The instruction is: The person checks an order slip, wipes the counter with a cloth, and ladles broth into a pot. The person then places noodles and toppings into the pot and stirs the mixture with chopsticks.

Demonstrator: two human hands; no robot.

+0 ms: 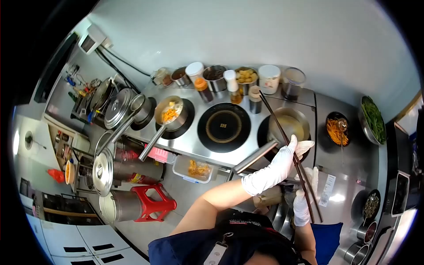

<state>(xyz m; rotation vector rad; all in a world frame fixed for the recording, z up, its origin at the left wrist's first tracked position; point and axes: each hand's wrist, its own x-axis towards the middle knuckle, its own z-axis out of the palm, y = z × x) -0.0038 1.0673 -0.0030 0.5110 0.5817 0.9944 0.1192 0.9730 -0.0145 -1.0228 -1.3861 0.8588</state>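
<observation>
Both my hands wear white gloves and are on a pair of long dark chopsticks (278, 121). My left hand (285, 161) closes round their middle, beside the saucepan's rim. Lower down, my right hand (304, 201) is closed on them near their rear ends. The front ends slant over a saucepan (295, 114) with pale yellowish liquid in it, on the right-hand burner. Its metal handle (255, 157) points down-left, below my left forearm. Some fingers of both hands are partly hidden by the chopsticks.
A pan (182, 115) with orange shreds sits on another burner, left of a bare black burner (224, 128). Jars and bottles (269, 79) line the wall. Rightward stand a black bowl (331, 118) of orange shreds and a bowl (362, 119) of greens. A red stool (152, 203) stands on the floor.
</observation>
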